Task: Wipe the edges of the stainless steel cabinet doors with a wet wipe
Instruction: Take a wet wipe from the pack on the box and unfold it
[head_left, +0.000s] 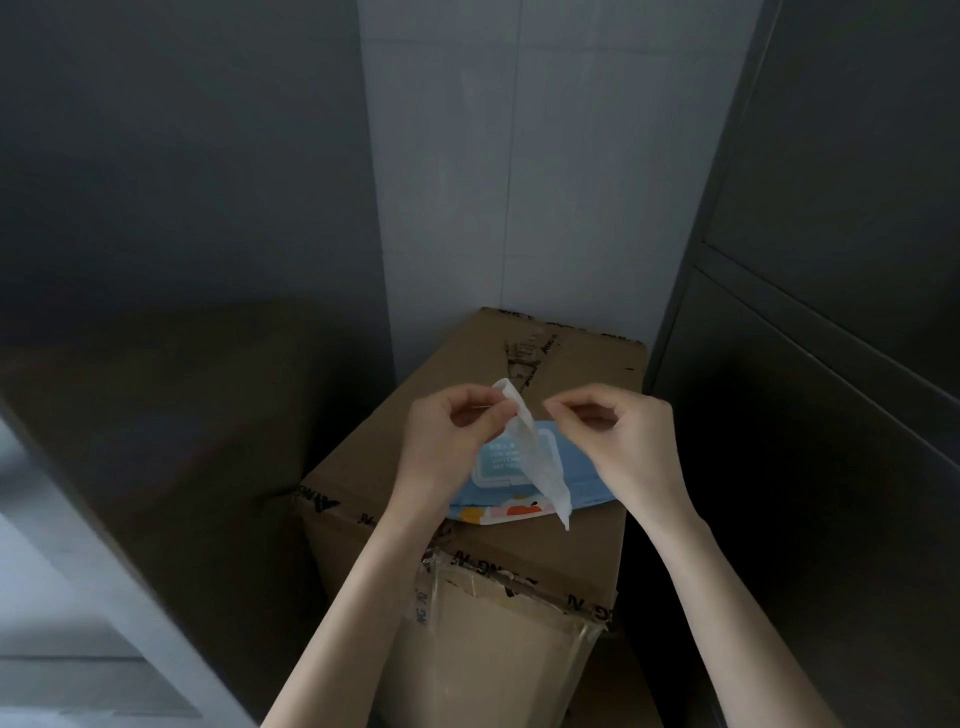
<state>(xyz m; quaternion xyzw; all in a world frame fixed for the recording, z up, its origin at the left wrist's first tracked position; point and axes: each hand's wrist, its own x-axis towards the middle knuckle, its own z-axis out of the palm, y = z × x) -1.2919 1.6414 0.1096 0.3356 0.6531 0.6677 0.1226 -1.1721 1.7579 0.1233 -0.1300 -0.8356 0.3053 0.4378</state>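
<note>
Left hand pinches the top of a white wet wipe, which hangs over the cardboard box. Right hand is above the box just beside the wipe, not touching it, fingers curled with thumb and forefinger tips together, holding nothing. A blue wipes pack lies on the box top, its lid label too blurred to read. The box's tape shows partial letters "NG". Grey steel cabinet doors stand right of the box.

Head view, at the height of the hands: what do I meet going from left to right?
Large shadowed carton → left hand → wet wipe, pinched by the left hand and hanging down → right hand, fingers curled → stainless steel cabinet doors.
</note>
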